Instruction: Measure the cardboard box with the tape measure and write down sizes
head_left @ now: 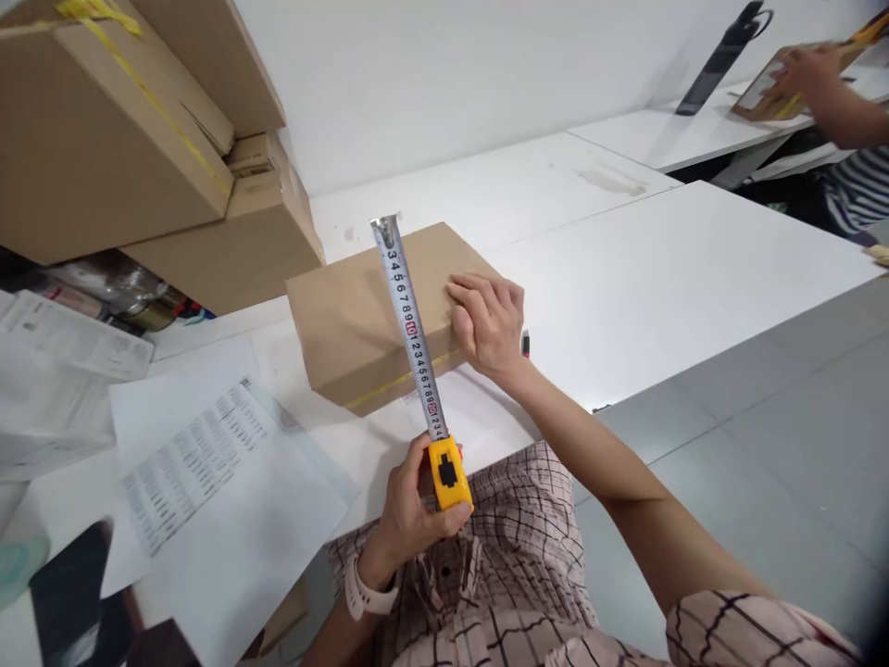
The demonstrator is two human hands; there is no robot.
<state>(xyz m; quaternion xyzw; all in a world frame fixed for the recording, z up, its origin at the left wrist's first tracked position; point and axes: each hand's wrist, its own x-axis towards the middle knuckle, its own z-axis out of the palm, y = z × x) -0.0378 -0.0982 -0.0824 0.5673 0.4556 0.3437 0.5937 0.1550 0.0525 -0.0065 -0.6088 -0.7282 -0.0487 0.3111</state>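
My left hand (409, 509) is closed around a yellow tape measure (451, 474) low in front of my body. Its metal blade (415, 347) is pulled out and runs away from me over a brown cardboard box (347, 315), with the hooked tip near the box's far edge. Centimetre numbers face up along the blade. On the right end of the box lies my right hand (490, 320), its fingers bent over the top and gripping it. Yellow tape shows along the box's near side.
Bigger cardboard boxes (104, 139) are stacked at the left. Printed sheets (201, 463) lie on the white table (625, 269), and a pen (526, 345) is beside my right hand. Farther right stand a dark bottle (719, 65) and another person's hand (809, 74) on a box.
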